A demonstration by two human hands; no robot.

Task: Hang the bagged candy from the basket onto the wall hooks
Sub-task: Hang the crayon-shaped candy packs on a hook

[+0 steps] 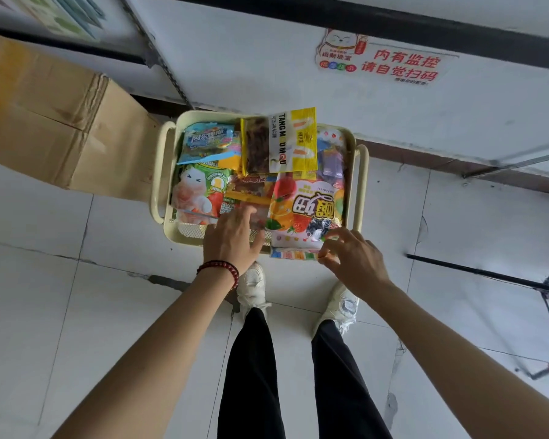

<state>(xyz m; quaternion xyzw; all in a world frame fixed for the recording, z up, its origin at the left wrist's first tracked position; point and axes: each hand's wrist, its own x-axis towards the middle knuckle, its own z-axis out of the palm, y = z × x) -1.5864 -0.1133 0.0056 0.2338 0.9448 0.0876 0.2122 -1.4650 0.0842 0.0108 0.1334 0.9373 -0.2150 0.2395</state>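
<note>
Right hand (pixel 352 258): thumb and forefinger pinch the near edge of the fruit-print candy bag (pixel 305 210), which overhangs the basket's front rim. Left hand (pixel 235 239): fingers spread and fairly straight, resting on an orange candy bag (pixel 248 191), holding nothing. Red bead bracelet (pixel 219 267) on that wrist. Cream basket (pixel 168 172) sits on the tiled floor, full of bags; yellow bag (pixel 279 144) on top at the far side, blue bag (pixel 208 141) beside it. Cardboard box (pixel 54 115) to the left. Red-lettered sticker (pixel 384 63) on the wall beyond.
</note>
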